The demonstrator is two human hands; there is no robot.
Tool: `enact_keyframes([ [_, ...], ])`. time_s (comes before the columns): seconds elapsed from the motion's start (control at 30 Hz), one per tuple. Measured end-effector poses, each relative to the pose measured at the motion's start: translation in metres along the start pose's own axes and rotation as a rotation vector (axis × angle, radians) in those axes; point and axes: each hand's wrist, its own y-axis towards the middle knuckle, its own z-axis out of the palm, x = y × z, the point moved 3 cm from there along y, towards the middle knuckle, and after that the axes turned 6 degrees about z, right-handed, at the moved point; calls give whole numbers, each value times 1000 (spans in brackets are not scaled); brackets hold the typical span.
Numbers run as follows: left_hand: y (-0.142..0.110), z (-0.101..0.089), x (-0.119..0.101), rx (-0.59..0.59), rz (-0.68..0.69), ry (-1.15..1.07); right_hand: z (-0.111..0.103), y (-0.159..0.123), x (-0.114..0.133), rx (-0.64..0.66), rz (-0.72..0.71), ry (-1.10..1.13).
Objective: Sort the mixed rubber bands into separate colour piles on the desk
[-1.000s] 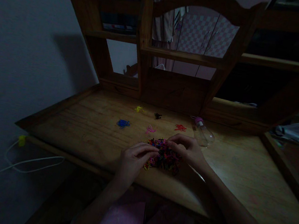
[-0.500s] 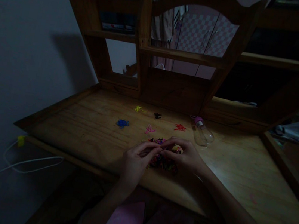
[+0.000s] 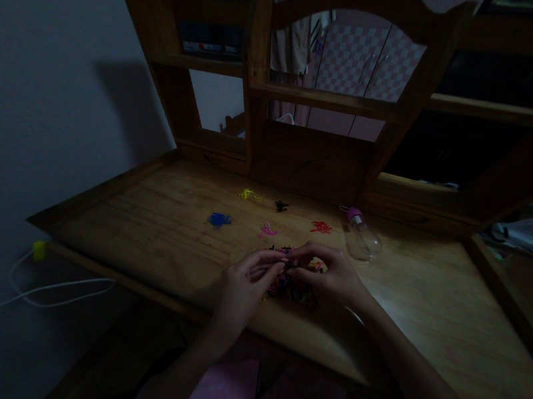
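Observation:
My left hand (image 3: pixel 245 284) and my right hand (image 3: pixel 330 274) meet fingertip to fingertip over a mixed pile of small coloured rubber bands (image 3: pixel 290 291). Both are closed in a pinch. Something tiny and dark shows between the fingertips, too dim to name. Beyond the hands lie small sorted heaps: blue bands (image 3: pixel 218 220), pink bands (image 3: pixel 268 229), yellow bands (image 3: pixel 247 194), black bands (image 3: pixel 280 206) and red bands (image 3: pixel 321 227). The hands cover part of the mixed pile.
A clear bulb-shaped bottle (image 3: pixel 363 242) with a purple cap lies on the wooden desk (image 3: pixel 142 220), right of the red heap. A shelf unit (image 3: pixel 313 160) rises at the back. A white cable (image 3: pixel 65 286) hangs by the left edge.
The fingertips have parted slightly, and a small dark thing now shows between them. The heaps and the bottle stay where they were.

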Motion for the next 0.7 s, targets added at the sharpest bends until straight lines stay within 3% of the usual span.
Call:
enact_keyframes([
  [0.7, 0, -2, -3, 23, 87, 111, -4, 2, -1, -24, 36, 16],
])
